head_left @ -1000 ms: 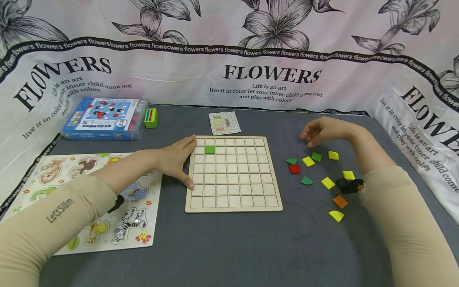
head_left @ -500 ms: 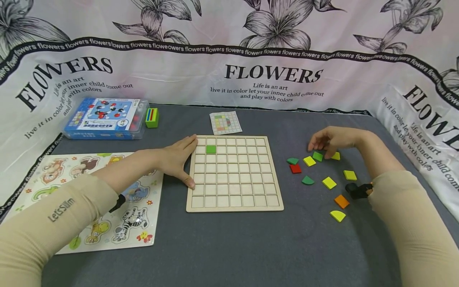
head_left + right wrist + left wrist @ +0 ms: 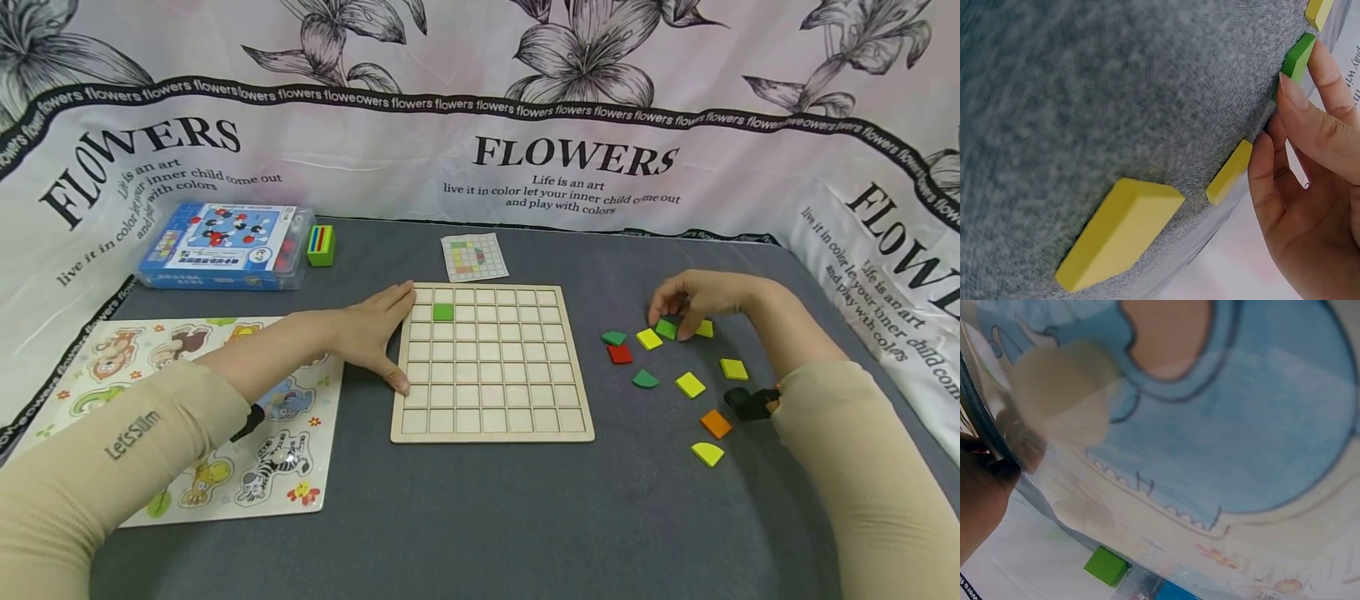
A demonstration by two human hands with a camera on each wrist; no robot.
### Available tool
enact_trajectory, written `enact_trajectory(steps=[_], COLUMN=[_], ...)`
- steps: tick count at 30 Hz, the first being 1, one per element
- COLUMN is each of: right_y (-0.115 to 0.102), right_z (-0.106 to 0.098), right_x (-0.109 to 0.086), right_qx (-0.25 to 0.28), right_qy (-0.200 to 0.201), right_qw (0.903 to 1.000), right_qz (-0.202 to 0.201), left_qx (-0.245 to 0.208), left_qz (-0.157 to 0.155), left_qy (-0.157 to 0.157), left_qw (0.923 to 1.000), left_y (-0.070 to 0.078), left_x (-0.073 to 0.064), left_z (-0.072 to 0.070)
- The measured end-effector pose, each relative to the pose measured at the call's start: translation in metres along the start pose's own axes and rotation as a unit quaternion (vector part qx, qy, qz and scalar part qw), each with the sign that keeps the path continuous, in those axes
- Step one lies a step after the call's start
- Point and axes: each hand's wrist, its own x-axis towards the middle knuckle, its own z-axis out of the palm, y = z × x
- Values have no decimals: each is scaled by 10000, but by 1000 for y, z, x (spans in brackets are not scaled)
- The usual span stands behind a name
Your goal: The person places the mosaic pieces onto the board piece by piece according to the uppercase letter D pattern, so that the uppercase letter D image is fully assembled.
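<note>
A wooden grid board [image 3: 491,398] lies on the grey table with one green square tile [image 3: 443,312] in its upper left part. Spread along the board's left edge, my left hand [image 3: 367,333] touches it with thumb and fingertips. My right hand [image 3: 701,300] is at the loose tiles on the right, thumb and index finger pinching a loose green square tile [image 3: 1297,59] that appears still on the cloth. Beside that hand lie a yellow square tile [image 3: 648,338] and another yellow tile [image 3: 1230,173], partly behind the fingers in the head view.
Nearby are a red tile [image 3: 619,354], green quarter-round tiles [image 3: 646,379], an orange tile [image 3: 716,424] and a yellow quarter-round tile [image 3: 707,454]. A pattern card [image 3: 475,257] lies behind the board. An animal puzzle sheet [image 3: 300,467], a blue box [image 3: 217,250] and a small green block [image 3: 320,247] are left.
My right hand has come down and slightly right onto the loose green square tile and closed thumb and finger on it. The left hand has stayed at the board's edge.
</note>
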Motion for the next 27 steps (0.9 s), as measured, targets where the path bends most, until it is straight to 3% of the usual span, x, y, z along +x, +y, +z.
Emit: enact_trajectory(steps=[9, 19, 27], right_y=[-1, -12, -39], right_z=[2, 0, -5], right_x=[3, 5, 13], right_qx=[-119, -639, -486], right_qy=[88, 1048, 1676], right_qw=[9999, 9924, 9845], right_qz=[-74, 86, -145], left_qx=[2, -44, -96], left_qz=[-2, 16, 19], left_qy=[4, -4, -13], left_qw=[10000, 10000, 10000], left_y=[1, 0, 2], left_x=[1, 0, -2], left_z=[0, 0, -2])
